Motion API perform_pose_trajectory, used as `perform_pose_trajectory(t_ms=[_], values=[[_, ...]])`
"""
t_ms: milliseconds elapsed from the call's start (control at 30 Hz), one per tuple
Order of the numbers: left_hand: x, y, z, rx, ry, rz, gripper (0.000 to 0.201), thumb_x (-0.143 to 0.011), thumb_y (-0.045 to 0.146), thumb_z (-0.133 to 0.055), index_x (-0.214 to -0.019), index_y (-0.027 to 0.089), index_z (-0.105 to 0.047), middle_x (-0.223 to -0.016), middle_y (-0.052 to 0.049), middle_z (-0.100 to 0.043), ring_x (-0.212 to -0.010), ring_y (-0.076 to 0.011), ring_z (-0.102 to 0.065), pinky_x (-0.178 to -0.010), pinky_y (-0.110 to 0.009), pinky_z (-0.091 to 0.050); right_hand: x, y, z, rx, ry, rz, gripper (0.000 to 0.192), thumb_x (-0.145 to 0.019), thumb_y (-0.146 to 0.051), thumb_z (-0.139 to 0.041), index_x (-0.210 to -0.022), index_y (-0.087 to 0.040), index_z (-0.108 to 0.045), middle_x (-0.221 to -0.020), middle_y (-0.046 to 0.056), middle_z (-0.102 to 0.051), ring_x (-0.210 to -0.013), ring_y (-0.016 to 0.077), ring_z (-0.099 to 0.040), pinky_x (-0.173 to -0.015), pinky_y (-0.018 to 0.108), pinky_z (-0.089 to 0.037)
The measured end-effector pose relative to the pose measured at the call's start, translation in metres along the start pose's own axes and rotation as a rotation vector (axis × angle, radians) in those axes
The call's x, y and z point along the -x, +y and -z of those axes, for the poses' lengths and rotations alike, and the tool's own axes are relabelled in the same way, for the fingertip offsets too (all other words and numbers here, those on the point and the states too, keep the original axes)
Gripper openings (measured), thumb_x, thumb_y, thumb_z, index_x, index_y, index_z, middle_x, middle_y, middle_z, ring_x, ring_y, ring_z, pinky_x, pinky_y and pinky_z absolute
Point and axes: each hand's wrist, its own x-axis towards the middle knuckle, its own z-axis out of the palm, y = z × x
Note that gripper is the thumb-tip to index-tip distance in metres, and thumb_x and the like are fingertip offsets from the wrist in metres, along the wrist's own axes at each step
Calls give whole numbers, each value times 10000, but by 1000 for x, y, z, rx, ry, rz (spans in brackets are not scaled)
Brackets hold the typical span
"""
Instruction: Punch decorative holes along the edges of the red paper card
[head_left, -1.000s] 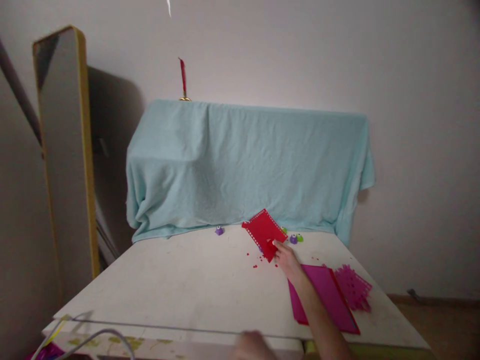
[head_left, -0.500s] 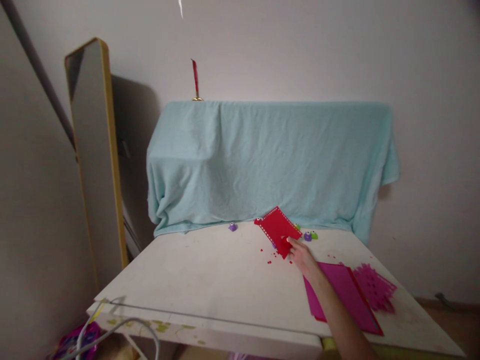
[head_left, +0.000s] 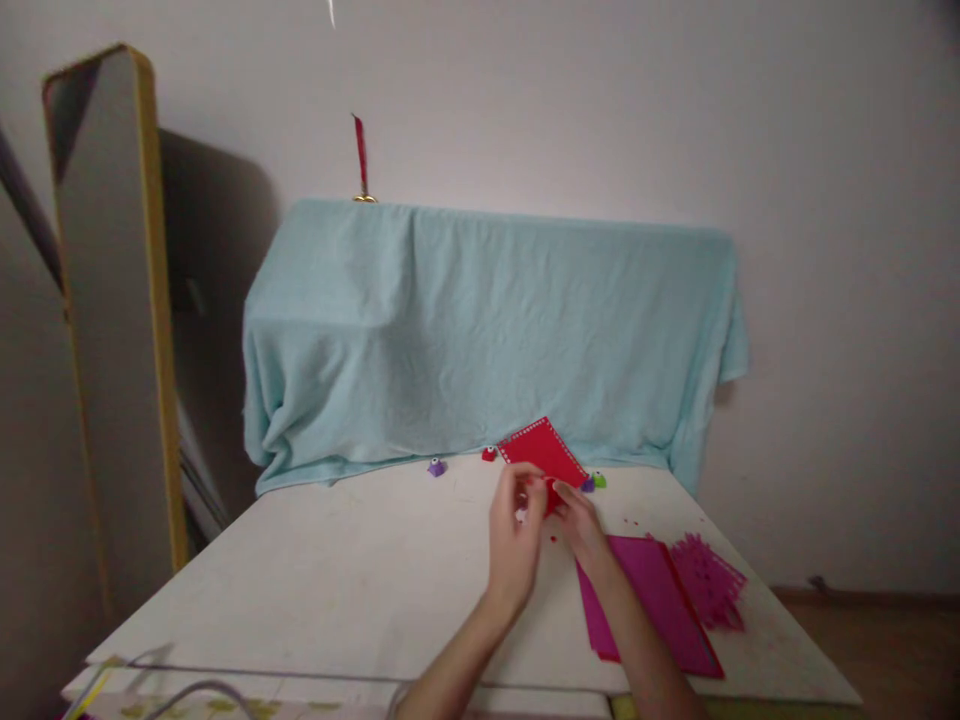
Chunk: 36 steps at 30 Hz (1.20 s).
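Observation:
My left hand (head_left: 515, 535) and my right hand (head_left: 583, 518) meet over the near part of a red sheet (head_left: 541, 448). Between their fingertips is a small red object (head_left: 551, 496), mostly covered, so its kind cannot be told. Both hands are closed, fingers bent and pinched around it. The sheet has rows of small holes along its edges, and its far corner overlaps the foot of the blue cloth. A tiny red scrap (head_left: 553, 539) lies just below the hands. Under my right forearm rests a stack of magenta and red sheets (head_left: 652, 590).
Small eyed figures, one purple (head_left: 436, 467), one red (head_left: 489, 454) and one green (head_left: 598, 481), stand near the light-blue cloth (head_left: 517, 330). A cut-up magenta sheet (head_left: 709, 585) lies at the right of the white table (head_left: 315, 570). A tall mirror (head_left: 112, 300) leans at left.
My left hand has come into view and joined my right hand at the small red object. The view has shifted, so the table and cloth appear further left.

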Motion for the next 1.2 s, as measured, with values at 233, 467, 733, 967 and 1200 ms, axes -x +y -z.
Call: perform_pose_trajectory(t_ms=[233, 467, 733, 967, 1200], values=[[-77, -122, 12, -95, -119, 624, 667, -677, 801, -541, -894, 173, -487, -657, 18, -537, -427, -92, -451, -404, -212, -324, 5, -16, -3, 75, 20, 69, 387, -687, -402, -808, -1020, -217, -735, -1083, 78, -708, -938, 244, -668, -723, 310, -523], [-55, -151, 15, 65, -489, 525, 634, -693, 781, -559, -624, 152, -529, -426, 45, -399, -349, -53, -266, -390, -220, -164, 3, -15, -3, 300, -88, 119, 344, -697, -438, -803, -958, -218, -757, -1032, 78, -716, -1025, 275, -621, -935, 375, -457], [-52, -170, 17, 116, -354, 519, 626, -734, 752, -547, -548, 156, -512, -389, 43, -360, -349, -62, -271, -398, -231, -145, 1, -15, 0, 61, 77, 60, 367, -694, -420, -802, -994, -223, -726, -1027, 61, -697, -832, 187, -619, -616, 241, -462], [-57, -169, 17, 255, -69, 482, 620, -746, 731, -548, -489, 184, -410, -399, 42, -339, -386, -63, -294, -418, -219, -206, 4, -9, -1, 149, 50, 47, 325, -756, -494, -735, -875, -194, -699, -680, 0, -614, -467, 75, -394, -406, 227, -195], [-50, -151, 22, -131, -160, 355, 629, -822, 709, -438, -519, 163, -505, -459, -6, -463, -473, -108, -402, -502, -239, -286, 12, -8, -13, 282, -156, -21, 344, -755, -517, -731, -815, -181, -686, -550, -27, -538, -435, 77, -368, -400, 223, -202]])
